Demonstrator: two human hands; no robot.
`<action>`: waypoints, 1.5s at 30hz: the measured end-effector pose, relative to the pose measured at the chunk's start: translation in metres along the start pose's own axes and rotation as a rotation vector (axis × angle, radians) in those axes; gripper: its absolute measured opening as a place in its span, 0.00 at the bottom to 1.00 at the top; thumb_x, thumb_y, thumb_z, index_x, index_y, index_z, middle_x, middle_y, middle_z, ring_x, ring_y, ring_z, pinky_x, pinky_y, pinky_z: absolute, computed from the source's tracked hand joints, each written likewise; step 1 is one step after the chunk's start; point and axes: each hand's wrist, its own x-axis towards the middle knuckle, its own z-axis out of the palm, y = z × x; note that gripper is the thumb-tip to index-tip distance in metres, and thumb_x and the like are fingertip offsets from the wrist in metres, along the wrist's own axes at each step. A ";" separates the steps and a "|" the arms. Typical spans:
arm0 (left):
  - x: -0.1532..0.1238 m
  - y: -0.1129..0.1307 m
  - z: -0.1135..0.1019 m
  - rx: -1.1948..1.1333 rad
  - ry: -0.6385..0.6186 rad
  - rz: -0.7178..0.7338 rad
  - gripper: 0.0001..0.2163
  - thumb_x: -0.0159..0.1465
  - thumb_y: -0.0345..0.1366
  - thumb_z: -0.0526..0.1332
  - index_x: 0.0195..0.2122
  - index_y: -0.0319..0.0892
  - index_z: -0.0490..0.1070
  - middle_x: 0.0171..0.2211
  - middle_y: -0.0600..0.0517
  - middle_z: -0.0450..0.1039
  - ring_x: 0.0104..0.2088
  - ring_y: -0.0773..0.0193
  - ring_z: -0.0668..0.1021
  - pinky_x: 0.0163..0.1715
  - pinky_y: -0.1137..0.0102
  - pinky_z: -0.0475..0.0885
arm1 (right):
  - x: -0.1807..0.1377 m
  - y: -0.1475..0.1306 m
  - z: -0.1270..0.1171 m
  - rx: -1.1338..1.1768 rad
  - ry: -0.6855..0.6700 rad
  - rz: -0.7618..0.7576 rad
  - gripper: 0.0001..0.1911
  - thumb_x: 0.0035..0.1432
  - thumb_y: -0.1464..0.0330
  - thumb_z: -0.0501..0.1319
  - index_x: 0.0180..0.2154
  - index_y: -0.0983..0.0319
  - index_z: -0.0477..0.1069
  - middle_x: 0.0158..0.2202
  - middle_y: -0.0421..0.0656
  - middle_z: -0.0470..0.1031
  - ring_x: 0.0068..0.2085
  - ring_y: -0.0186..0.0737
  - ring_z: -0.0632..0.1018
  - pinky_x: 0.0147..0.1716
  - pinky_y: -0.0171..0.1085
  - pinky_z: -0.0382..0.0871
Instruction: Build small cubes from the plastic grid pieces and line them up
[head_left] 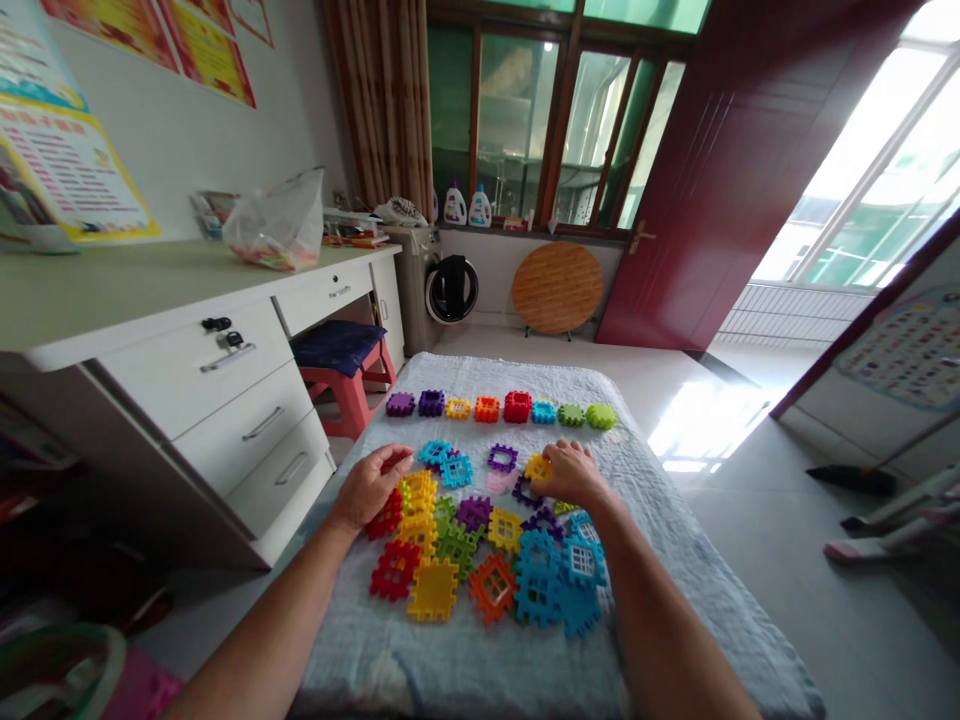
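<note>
Loose square plastic building pieces with notched edges lie between my hands, among them a flat yellow piece [433,590], an orange frame piece [493,588] and light blue pieces [538,575]. My left hand [377,483] rests at the pile's left side, fingers loosely curved over the red and yellow pieces, its fingertips apart from the blue frames. On the right, my right hand [571,470] has its fingers closed on a yellow building piece [538,467], just above a dark purple frame [528,490]. Behind them stands a row of stacked pieces, including a red stack [517,406].
All of this lies on a cloth-covered table [465,670]. To the left stand a white desk [247,290] with drawers and a red stool [349,385]. A round wooden board [557,287] leans on the far wall, beside a dark red door [697,180].
</note>
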 end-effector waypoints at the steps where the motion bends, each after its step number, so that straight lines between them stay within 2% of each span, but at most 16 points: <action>1: 0.000 0.001 0.000 -0.004 0.002 -0.007 0.17 0.59 0.50 0.57 0.40 0.42 0.73 0.39 0.50 0.78 0.42 0.57 0.78 0.46 0.66 0.71 | 0.001 -0.001 0.001 0.007 0.010 -0.005 0.21 0.40 0.56 0.67 0.36 0.61 0.73 0.35 0.46 0.71 0.40 0.48 0.68 0.38 0.40 0.56; 6: 0.000 0.000 0.001 -0.041 -0.004 -0.023 0.17 0.58 0.49 0.57 0.40 0.41 0.72 0.40 0.49 0.78 0.42 0.57 0.78 0.48 0.65 0.71 | 0.004 -0.006 0.006 0.077 0.110 -0.024 0.21 0.44 0.60 0.65 0.42 0.59 0.71 0.40 0.45 0.70 0.43 0.47 0.67 0.41 0.40 0.55; 11: 0.000 -0.002 0.001 -0.047 -0.012 -0.027 0.17 0.58 0.49 0.57 0.40 0.41 0.72 0.40 0.49 0.77 0.43 0.58 0.78 0.48 0.66 0.70 | 0.007 -0.008 0.009 0.113 0.122 -0.037 0.26 0.50 0.56 0.63 0.49 0.58 0.67 0.45 0.46 0.69 0.47 0.49 0.65 0.43 0.42 0.54; 15: 0.001 0.000 0.001 -0.030 -0.012 -0.024 0.17 0.58 0.48 0.58 0.40 0.41 0.73 0.39 0.49 0.78 0.42 0.58 0.78 0.47 0.66 0.71 | 0.007 -0.004 0.008 0.103 0.075 -0.019 0.23 0.51 0.54 0.62 0.46 0.57 0.70 0.43 0.46 0.70 0.46 0.49 0.66 0.42 0.42 0.54; 21: 0.001 -0.003 0.002 -0.052 -0.026 -0.021 0.18 0.58 0.48 0.58 0.41 0.41 0.72 0.40 0.48 0.78 0.42 0.57 0.78 0.46 0.65 0.71 | 0.009 -0.004 0.007 0.088 0.066 0.000 0.26 0.50 0.51 0.62 0.48 0.58 0.70 0.45 0.47 0.70 0.47 0.50 0.66 0.43 0.42 0.54; 26: 0.001 -0.003 0.002 -0.063 -0.031 -0.027 0.18 0.58 0.48 0.58 0.41 0.40 0.72 0.41 0.47 0.78 0.42 0.57 0.78 0.47 0.65 0.71 | 0.012 -0.006 0.010 0.084 0.026 0.000 0.23 0.50 0.53 0.62 0.45 0.58 0.71 0.43 0.45 0.70 0.47 0.48 0.66 0.42 0.40 0.55; 38: 0.001 -0.004 0.002 -0.055 -0.026 -0.015 0.16 0.58 0.47 0.59 0.41 0.41 0.73 0.40 0.48 0.78 0.42 0.58 0.78 0.47 0.65 0.71 | 0.019 -0.008 0.011 0.088 -0.005 -0.003 0.23 0.48 0.55 0.63 0.45 0.57 0.71 0.43 0.45 0.70 0.46 0.48 0.67 0.40 0.39 0.55; 45: 0.001 -0.005 0.003 -0.067 -0.036 -0.025 0.16 0.58 0.46 0.58 0.41 0.41 0.72 0.41 0.47 0.78 0.43 0.57 0.78 0.47 0.65 0.72 | 0.027 -0.009 0.005 0.041 -0.005 -0.041 0.19 0.43 0.56 0.65 0.36 0.59 0.73 0.38 0.44 0.70 0.42 0.46 0.68 0.39 0.39 0.54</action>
